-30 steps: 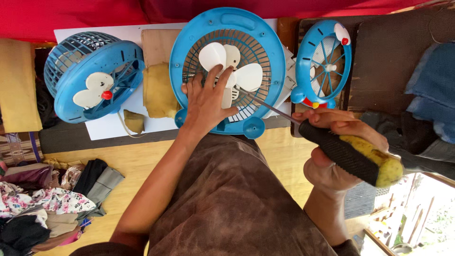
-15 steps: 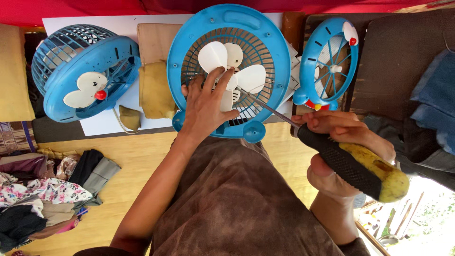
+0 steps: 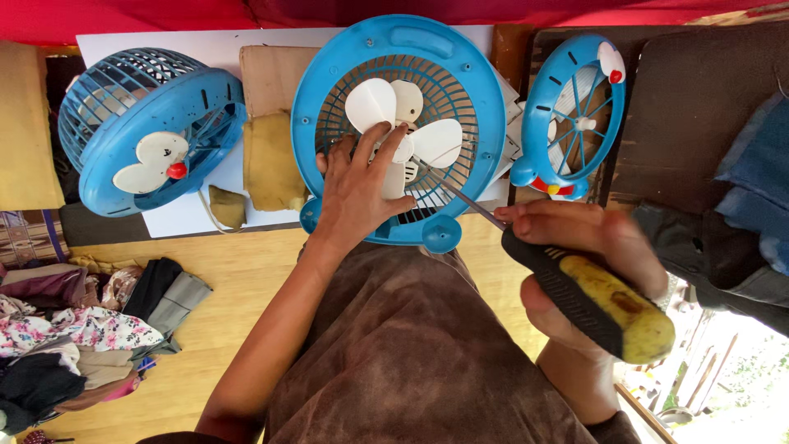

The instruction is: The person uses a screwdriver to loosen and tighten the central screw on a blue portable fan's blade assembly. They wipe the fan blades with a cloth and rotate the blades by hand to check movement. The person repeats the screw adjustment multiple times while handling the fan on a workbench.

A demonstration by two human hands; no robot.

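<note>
Wooden floor and a white surface (image 3: pixel 185 215) frame the blue fan housing (image 3: pixel 485 115), propped at the person's knees. Left hand (image 3: pixel 357 193) spreads flat over its white blades (image 3: pixel 436 141); right hand (image 3: pixel 588 255) grips a yellow-and-black screwdriver (image 3: pixel 604 300). The angled tip could slip off and gouge plastic or jab the bracing fingers.

Left hand (image 3: pixel 357 193) spread on blue fan (image 3: pixel 400 123) grille, white blades (image 3: pixel 403 123) just above fingers. Right hand (image 3: pixel 588 263) holds screwdriver (image 3: pixel 588 296), shaft crossing gap between hands. Second fan (image 3: pixel 152 131) blocks far left; fan shell (image 3: pixel 575 115) stands just above right hand. Bare wood floor (image 3: pixel 238 279) left of forearm, clothes pile (image 3: pixel 74 329) beyond.
</note>
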